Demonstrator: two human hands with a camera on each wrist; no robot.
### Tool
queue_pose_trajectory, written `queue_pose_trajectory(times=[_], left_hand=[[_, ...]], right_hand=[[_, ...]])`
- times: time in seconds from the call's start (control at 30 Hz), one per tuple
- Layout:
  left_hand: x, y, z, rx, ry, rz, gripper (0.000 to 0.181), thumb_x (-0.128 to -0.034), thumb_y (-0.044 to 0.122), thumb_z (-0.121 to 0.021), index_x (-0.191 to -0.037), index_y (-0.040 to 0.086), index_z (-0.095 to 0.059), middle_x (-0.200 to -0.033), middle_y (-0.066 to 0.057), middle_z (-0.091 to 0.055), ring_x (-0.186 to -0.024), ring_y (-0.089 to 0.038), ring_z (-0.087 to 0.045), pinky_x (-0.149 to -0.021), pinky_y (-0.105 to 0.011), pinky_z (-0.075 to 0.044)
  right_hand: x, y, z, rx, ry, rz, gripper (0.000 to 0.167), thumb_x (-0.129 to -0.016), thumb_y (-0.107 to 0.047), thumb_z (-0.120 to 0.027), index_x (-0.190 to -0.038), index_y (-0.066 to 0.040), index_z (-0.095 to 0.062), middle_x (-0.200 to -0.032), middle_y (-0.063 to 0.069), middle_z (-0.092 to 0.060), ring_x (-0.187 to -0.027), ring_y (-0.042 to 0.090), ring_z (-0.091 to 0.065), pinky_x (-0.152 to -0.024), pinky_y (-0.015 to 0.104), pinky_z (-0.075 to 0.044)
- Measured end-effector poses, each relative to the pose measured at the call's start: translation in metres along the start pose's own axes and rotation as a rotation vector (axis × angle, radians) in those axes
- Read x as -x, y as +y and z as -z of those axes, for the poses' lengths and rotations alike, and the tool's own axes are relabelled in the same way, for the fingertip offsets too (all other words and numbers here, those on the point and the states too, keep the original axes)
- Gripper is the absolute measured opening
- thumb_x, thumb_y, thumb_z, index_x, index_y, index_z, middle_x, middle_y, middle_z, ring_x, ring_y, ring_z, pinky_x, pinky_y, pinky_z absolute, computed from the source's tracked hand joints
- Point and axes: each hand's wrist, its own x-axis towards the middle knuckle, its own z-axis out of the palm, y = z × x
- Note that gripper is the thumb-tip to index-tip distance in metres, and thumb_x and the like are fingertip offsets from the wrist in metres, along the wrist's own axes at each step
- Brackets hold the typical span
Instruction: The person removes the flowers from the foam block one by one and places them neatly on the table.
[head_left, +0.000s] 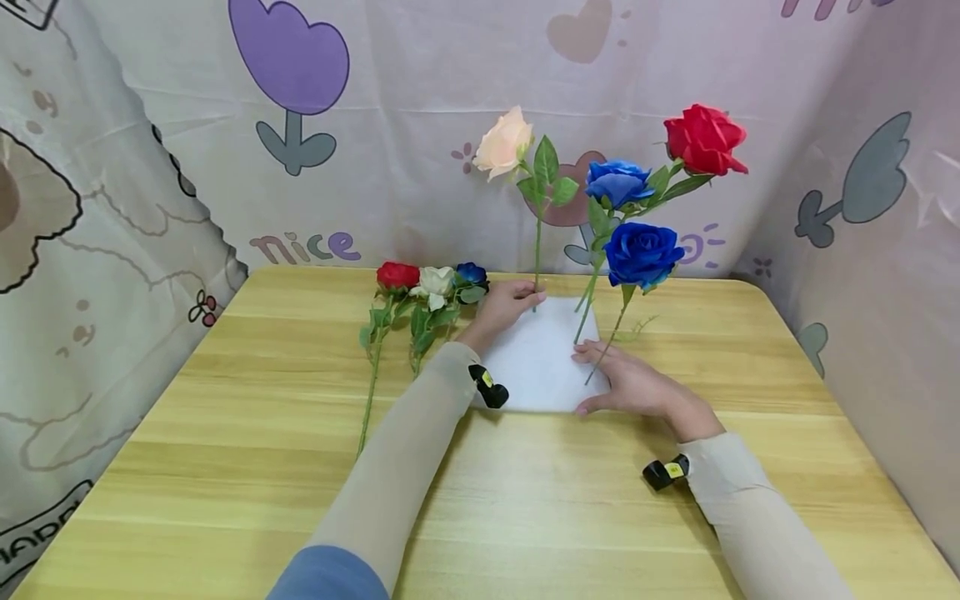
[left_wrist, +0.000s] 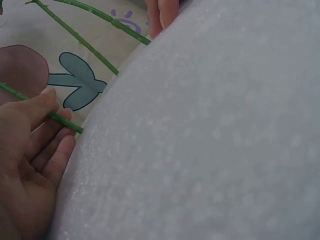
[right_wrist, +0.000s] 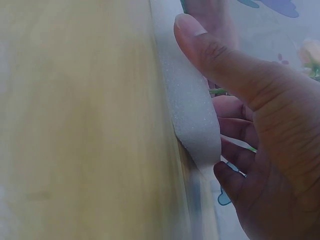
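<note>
A white foam block (head_left: 536, 358) lies on the table, with several upright roses at its back and right. My left hand (head_left: 506, 308) pinches the green stem (left_wrist: 65, 121) of a peach rose (head_left: 504, 143) low down, by the block's back left part. Two blue roses (head_left: 618, 183) and a red rose (head_left: 705, 140) lean to the right above the block. At the block's right edge, my right hand (head_left: 637, 383) rests with fingers spread, thumb near the front corner; in the right wrist view its thumb touches the foam (right_wrist: 192, 100).
Left of the block, a red rose (head_left: 397, 275), a white rose (head_left: 435, 285) and a dark blue rose (head_left: 471, 273) lie on the wooden table (head_left: 225, 467). A printed cloth (head_left: 420, 75) hangs behind and at both sides.
</note>
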Motion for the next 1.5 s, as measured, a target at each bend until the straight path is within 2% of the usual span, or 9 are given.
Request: queue_pose_trajectory(times=[0.13,0.23,0.4,0.57,0.8,1.0,1.2,1.5], left_hand=[[0.0023,-0.0002,0.0009,-0.027,-0.009,0.005,0.031,-0.0967,0.034,-0.063,-0.118,0.013,-0.072,-0.115,-0.003,-0.07,-0.104,-0.016,-0.061,-0.089,-0.032,-0.051],[0.0038,-0.0001,0.0026,-0.028,-0.015,-0.018,0.032,-0.0976,0.033,-0.062,-0.119,0.011,-0.072,-0.118,-0.004,-0.069,-0.108,-0.016,-0.061,-0.091,-0.03,-0.05],[0.0058,-0.0012,0.007,0.063,-0.04,-0.06,0.03,-0.0998,0.028,-0.059,-0.118,0.006,-0.071,-0.119,-0.007,-0.068,-0.111,-0.017,-0.061,-0.094,-0.025,-0.049],[0.0041,-0.0042,0.0092,0.122,-0.044,-0.068,0.029,-0.1002,0.023,-0.059,-0.118,0.004,-0.07,-0.119,-0.007,-0.068,-0.11,-0.016,-0.062,-0.092,-0.022,-0.05],[0.0014,-0.0069,0.0068,0.077,-0.011,-0.043,0.03,-0.0995,0.026,-0.06,-0.121,0.008,-0.07,-0.12,-0.004,-0.068,-0.112,-0.015,-0.061,-0.092,-0.023,-0.05],[0.0003,-0.0078,0.0036,0.007,0.014,-0.027,0.029,-0.0993,0.031,-0.059,-0.116,0.013,-0.073,-0.113,-0.001,-0.071,-0.1,-0.011,-0.063,-0.087,-0.024,-0.051],[-0.0006,-0.0071,0.0026,-0.076,0.02,-0.077,0.024,-0.0998,0.026,-0.059,-0.109,0.011,-0.074,-0.105,-0.001,-0.072,-0.096,-0.012,-0.062,-0.084,-0.025,-0.05],[-0.0005,-0.0081,0.002,-0.038,0.009,-0.079,0.022,-0.1014,0.026,-0.056,-0.102,0.011,-0.072,-0.093,0.0,-0.068,-0.081,-0.012,-0.055,-0.073,-0.023,-0.047]], right_hand=[[0.0004,-0.0007,-0.0001,0.003,-0.001,-0.001,0.091,-0.069,-0.051,-0.084,-0.139,-0.001,-0.052,-0.151,0.015,-0.04,-0.142,0.038,-0.025,-0.114,0.054,-0.024],[0.0012,-0.0006,0.0,0.001,0.001,0.0,0.092,-0.069,-0.05,-0.084,-0.139,0.0,-0.051,-0.151,0.015,-0.039,-0.142,0.039,-0.025,-0.114,0.054,-0.023],[0.0012,-0.0007,0.0006,0.002,-0.001,-0.001,0.094,-0.069,-0.052,-0.083,-0.14,0.0,-0.05,-0.151,0.015,-0.039,-0.142,0.039,-0.024,-0.115,0.054,-0.022],[0.0,-0.001,0.0016,0.007,-0.005,0.003,0.094,-0.07,-0.052,-0.083,-0.141,0.0,-0.049,-0.151,0.015,-0.039,-0.142,0.039,-0.024,-0.114,0.055,-0.022],[-0.0003,-0.0012,0.002,0.007,-0.008,-0.012,0.094,-0.07,-0.052,-0.083,-0.141,-0.001,-0.049,-0.152,0.015,-0.038,-0.143,0.038,-0.024,-0.114,0.055,-0.023],[-0.0002,-0.0006,0.0007,-0.004,-0.013,-0.022,0.094,-0.07,-0.052,-0.083,-0.141,-0.001,-0.049,-0.152,0.015,-0.037,-0.143,0.038,-0.024,-0.114,0.055,-0.023],[0.0,0.0007,0.0005,0.004,-0.009,-0.014,0.095,-0.07,-0.053,-0.082,-0.141,-0.001,-0.049,-0.152,0.015,-0.038,-0.143,0.038,-0.024,-0.114,0.054,-0.023],[-0.0002,0.0004,0.0002,-0.001,-0.011,-0.01,0.094,-0.07,-0.053,-0.083,-0.141,0.0,-0.049,-0.152,0.014,-0.038,-0.143,0.038,-0.023,-0.115,0.054,-0.022]])
